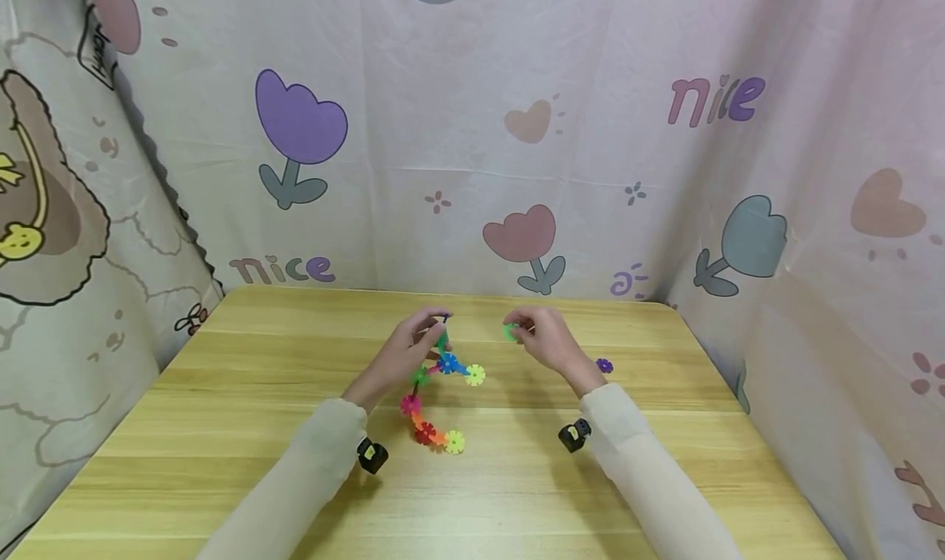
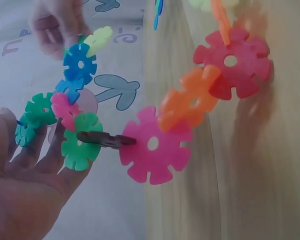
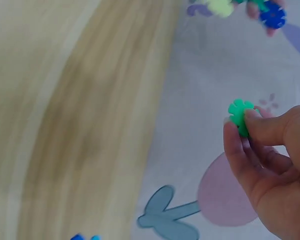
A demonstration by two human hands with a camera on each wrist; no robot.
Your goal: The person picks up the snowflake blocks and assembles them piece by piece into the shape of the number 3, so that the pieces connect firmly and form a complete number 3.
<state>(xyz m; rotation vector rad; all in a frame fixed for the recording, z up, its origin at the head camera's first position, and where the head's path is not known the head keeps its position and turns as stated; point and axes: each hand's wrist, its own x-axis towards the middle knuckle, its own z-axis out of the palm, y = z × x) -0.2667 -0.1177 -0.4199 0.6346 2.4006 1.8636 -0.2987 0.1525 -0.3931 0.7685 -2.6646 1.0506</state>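
My left hand (image 1: 402, 351) holds the upper end of a chain of notched, flower-shaped plastic discs near the table's far side. The chain curves down toward me through green, blue, pink, orange and red discs, with a yellow disc (image 1: 454, 442) at its lower end. Another yellow disc (image 1: 476, 375) ends a short blue branch pointing right. In the left wrist view, a dark brown disc (image 2: 106, 140) seen edge-on joins a green disc (image 2: 81, 150) to a pink disc (image 2: 155, 145). Apart from the chain, my right hand (image 1: 548, 339) pinches a single green disc (image 3: 241, 116) between thumb and fingers.
A loose purple disc (image 1: 604, 366) lies on the wooden table (image 1: 517, 494), just beyond the right wrist. Small blue pieces (image 3: 77, 237) show at the bottom edge of the right wrist view. Behind the table hangs a printed curtain (image 1: 413, 240).
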